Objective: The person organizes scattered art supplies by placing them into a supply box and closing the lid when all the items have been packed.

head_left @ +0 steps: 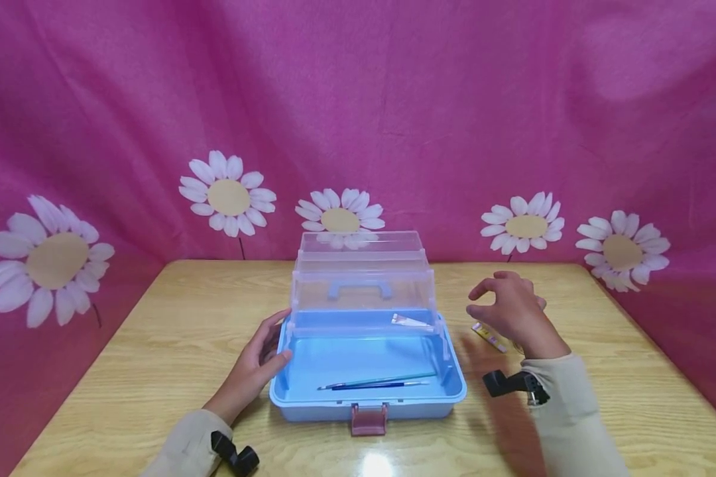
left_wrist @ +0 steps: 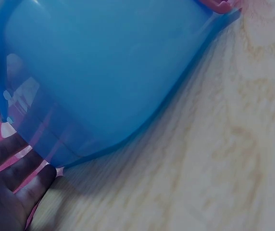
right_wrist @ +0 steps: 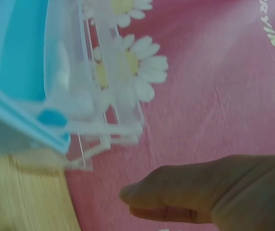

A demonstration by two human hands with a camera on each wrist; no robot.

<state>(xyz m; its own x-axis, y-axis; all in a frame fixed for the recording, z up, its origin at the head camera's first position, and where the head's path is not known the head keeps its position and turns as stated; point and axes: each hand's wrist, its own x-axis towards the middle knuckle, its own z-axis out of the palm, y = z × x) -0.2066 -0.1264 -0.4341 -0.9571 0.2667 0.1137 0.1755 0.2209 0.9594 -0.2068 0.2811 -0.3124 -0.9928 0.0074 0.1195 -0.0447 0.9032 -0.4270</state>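
Observation:
A blue plastic box [head_left: 366,411] with its clear lid [head_left: 364,262] raised stands on the table. My left hand [head_left: 253,371] holds its left side, thumb over the rim and the other fingers along the outer wall. Inside the box lie a teal paintbrush [head_left: 388,379] and a dark blue paintbrush [head_left: 382,385]. A small white tube [head_left: 412,322] shows through the clear plastic at the back right. To the right of the box my right hand [head_left: 516,315] hovers, thumb and index finger bent with a gap between them, holding nothing. Below it lies a small yellow and purple item [head_left: 488,336], partly hidden.
The wooden table [head_left: 173,331] reaches back to a pink curtain [head_left: 394,119] printed with white daisies. A pink latch [head_left: 368,421] hangs down at the box's front. Something thin and round beside the yellow item is mostly covered by the right hand.

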